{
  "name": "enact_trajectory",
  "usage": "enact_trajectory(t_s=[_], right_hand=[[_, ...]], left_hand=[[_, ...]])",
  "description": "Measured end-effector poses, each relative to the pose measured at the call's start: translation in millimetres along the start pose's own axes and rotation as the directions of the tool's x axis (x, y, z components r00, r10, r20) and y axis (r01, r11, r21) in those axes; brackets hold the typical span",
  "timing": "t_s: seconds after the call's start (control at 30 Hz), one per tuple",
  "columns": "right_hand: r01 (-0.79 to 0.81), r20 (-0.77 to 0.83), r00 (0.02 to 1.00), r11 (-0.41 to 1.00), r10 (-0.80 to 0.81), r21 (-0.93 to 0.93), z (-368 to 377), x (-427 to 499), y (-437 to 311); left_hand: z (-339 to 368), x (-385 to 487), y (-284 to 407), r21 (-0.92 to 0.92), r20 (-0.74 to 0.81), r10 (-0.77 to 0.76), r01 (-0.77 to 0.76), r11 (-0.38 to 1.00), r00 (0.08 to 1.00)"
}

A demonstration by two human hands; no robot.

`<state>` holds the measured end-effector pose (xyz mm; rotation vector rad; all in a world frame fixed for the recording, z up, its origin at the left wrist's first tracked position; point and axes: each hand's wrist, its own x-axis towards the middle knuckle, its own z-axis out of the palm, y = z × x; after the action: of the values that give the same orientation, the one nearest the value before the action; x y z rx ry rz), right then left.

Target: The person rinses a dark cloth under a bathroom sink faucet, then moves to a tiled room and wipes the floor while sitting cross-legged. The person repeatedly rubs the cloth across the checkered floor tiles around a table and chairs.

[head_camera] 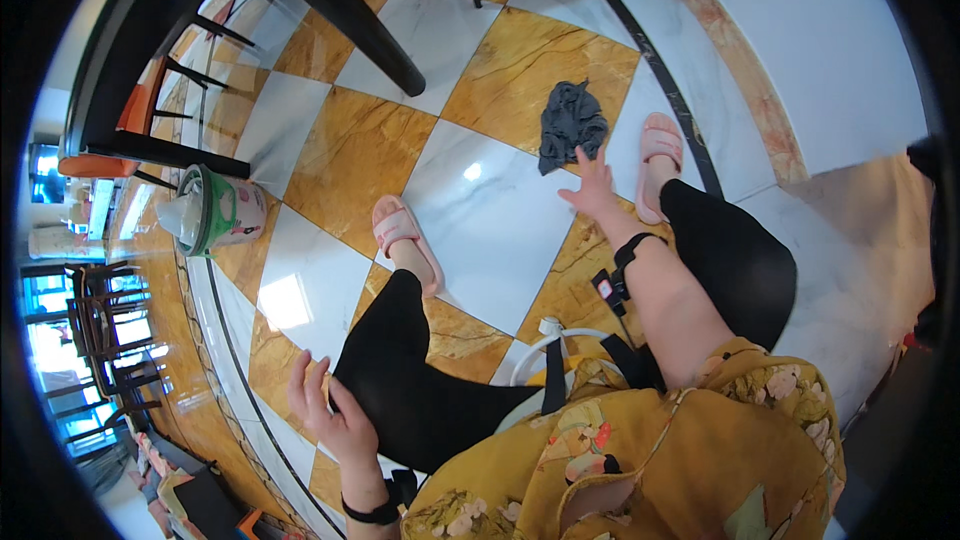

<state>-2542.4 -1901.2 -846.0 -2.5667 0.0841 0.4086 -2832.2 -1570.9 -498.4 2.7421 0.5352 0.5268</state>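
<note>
A crumpled dark grey cloth (571,126) lies on the tiled floor in front of me, near my slippered foot. My right hand (594,184) is at its lower edge with spread fingers; whether the fingertips touch the cloth I cannot tell. My left hand (330,405) is raised beside my left knee, fingers apart and holding nothing. Both wrists wear black straps. Pink slippers (405,236) are on my feet, one on each side of a white tile.
A lined waste bin (240,211) stands at the left beside a black table leg (251,163). Another dark leg (409,79) rises ahead. Orange chairs (141,101) are under the table at the upper left. A white wall (832,37) curves along the right.
</note>
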Motion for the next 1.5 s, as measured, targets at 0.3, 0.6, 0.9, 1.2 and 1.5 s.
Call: enact_trajectory(t_s=[0.3, 0.6, 0.9, 1.2, 1.5], right_hand=[[0.217, 0.179, 0.972, 0.872, -0.152, -0.439, -23.5, 96.1, -9.7], [-0.371, 0.048, 0.927, 0.928, 0.372, -0.023, 28.1, 219.3, -82.9], [0.53, 0.568, 0.755, 0.816, -0.328, -0.233, 73.7, 257.9, -239.6], [0.413, 0.444, 0.764, 0.884, -0.468, 0.221, -46.4, 213.8, -206.7], [0.718, -0.068, 0.696, 0.693, -0.715, 0.058, -482.6, 135.1, -218.9]], left_hand=[[-9.6, 66.0, -11.9, 0.048, 0.376, 0.128, -0.157, 0.986, 0.918], [7.7, 151.8, -14.9, -0.178, 0.368, 0.252, -0.198, 0.964, 0.895], [35.3, 203.5, -16.2, -0.19, 0.188, 0.202, -0.166, 0.968, 0.961], [30.8, 217.5, -20.0, -0.171, 0.209, 0.039, -0.003, 0.985, 0.977], [66.9, 224.0, -1.1, -0.421, 0.006, 0.083, -0.073, 0.904, 0.997]])
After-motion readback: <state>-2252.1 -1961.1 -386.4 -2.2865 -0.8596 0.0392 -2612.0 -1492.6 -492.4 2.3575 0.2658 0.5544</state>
